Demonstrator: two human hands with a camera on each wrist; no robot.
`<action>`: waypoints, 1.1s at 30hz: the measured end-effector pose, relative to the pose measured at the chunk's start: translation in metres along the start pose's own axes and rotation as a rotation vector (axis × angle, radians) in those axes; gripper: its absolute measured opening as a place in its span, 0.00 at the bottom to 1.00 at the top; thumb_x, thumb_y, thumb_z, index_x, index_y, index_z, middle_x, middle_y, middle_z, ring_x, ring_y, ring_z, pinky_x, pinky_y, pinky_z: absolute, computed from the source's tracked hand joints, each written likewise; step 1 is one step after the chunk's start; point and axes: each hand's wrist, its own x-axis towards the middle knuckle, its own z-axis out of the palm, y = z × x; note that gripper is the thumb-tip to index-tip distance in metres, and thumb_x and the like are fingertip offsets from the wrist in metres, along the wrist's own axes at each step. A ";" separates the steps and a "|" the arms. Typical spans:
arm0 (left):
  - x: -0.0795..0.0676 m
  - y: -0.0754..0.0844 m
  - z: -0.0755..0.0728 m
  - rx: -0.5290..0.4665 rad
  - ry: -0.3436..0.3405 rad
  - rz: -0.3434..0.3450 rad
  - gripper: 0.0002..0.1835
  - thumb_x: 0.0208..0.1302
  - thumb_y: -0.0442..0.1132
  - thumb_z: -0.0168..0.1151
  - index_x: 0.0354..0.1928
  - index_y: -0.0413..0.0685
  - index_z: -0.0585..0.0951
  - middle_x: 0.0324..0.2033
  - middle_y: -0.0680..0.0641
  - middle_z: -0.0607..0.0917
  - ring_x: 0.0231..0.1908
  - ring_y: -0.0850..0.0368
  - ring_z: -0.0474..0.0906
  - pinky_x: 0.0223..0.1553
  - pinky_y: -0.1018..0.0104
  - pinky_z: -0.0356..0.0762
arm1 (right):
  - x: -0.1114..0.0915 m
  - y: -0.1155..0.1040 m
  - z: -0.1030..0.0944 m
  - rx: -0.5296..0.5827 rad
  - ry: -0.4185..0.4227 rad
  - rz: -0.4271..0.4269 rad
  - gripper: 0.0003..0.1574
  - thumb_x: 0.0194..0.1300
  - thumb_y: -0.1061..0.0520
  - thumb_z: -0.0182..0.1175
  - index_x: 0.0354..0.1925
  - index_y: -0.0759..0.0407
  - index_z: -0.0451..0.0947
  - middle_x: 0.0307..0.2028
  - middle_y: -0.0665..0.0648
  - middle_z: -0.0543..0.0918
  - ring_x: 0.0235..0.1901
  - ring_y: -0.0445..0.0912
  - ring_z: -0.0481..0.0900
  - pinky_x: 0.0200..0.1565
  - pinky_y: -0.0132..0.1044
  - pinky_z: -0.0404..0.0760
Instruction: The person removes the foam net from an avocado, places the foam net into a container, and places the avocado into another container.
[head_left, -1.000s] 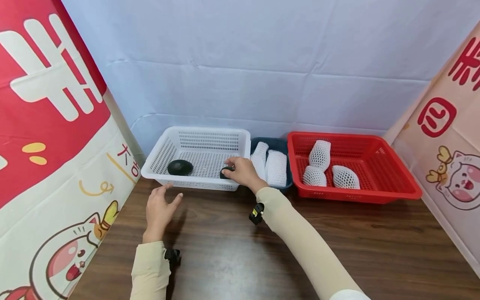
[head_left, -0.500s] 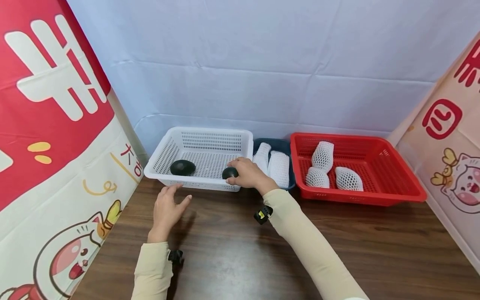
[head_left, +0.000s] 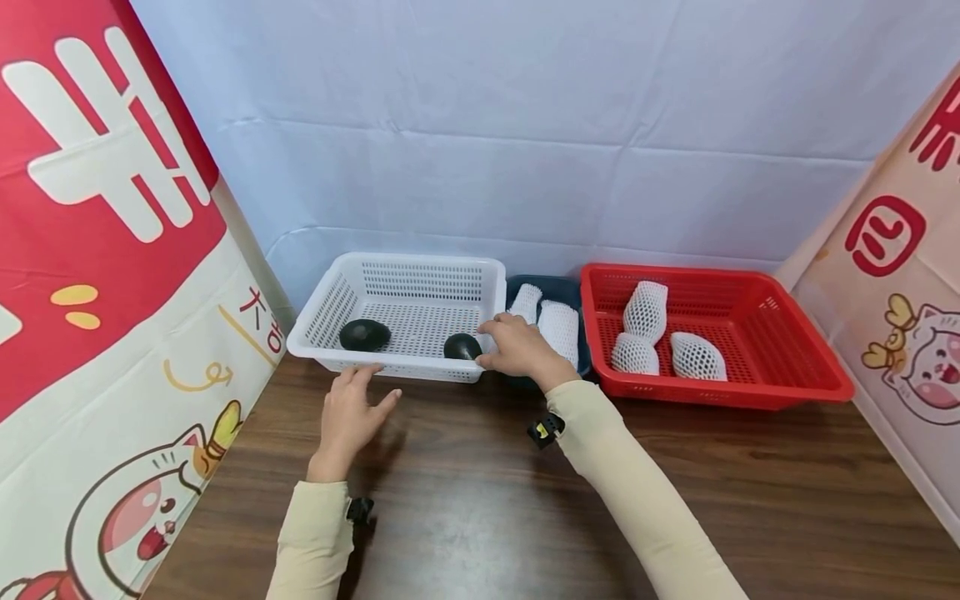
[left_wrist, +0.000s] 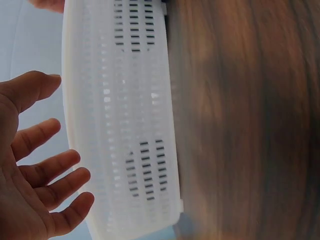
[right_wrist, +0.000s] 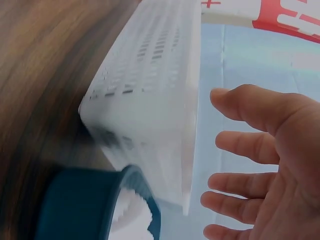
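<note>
My right hand [head_left: 517, 348] is over the front right corner of the white basket [head_left: 405, 363], beside a dark avocado [head_left: 461, 345]. Its fingers are spread in the right wrist view, with nothing between them. At the left end of the same basket lies another dark avocado [head_left: 364, 335]. My left hand [head_left: 349, 418] hovers before the basket's front wall, thumb apart from the fingers and holding nothing; the left wrist view has its fingertips close to the basket rim [left_wrist: 75, 120].
Right of the white basket stands a dark blue bin [head_left: 564, 288] with white foam nets [head_left: 558, 332]. A red basket [head_left: 765, 333] farther right holds net-wrapped pieces [head_left: 697, 357]. A wooden table [head_left: 465, 500] carries everything, with cloth hung behind.
My right hand has let go of the right-hand avocado, which stays in the white basket, and has drawn off to the right. My left hand has shifted slightly right.
</note>
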 end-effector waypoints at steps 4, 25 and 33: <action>0.003 0.007 0.004 0.007 0.008 0.037 0.26 0.48 0.45 0.72 0.49 0.41 0.80 0.43 0.37 0.78 0.44 0.39 0.73 0.40 0.43 0.69 | -0.005 0.009 -0.002 -0.012 0.017 0.001 0.32 0.59 0.48 0.63 0.59 0.59 0.72 0.57 0.63 0.70 0.55 0.58 0.66 0.51 0.59 0.65; 0.016 0.035 0.019 -0.008 0.052 0.199 0.23 0.47 0.44 0.72 0.47 0.43 0.81 0.40 0.40 0.79 0.42 0.41 0.74 0.40 0.44 0.70 | -0.030 0.044 -0.010 0.016 0.091 0.070 0.32 0.57 0.49 0.65 0.56 0.61 0.74 0.55 0.65 0.72 0.53 0.59 0.69 0.51 0.58 0.68; 0.024 0.049 0.025 0.004 -0.002 0.189 0.23 0.46 0.44 0.72 0.47 0.45 0.81 0.42 0.41 0.79 0.46 0.42 0.73 0.41 0.45 0.69 | -0.041 0.061 -0.012 0.032 0.111 0.074 0.33 0.56 0.50 0.65 0.56 0.64 0.74 0.54 0.67 0.73 0.54 0.59 0.69 0.52 0.57 0.68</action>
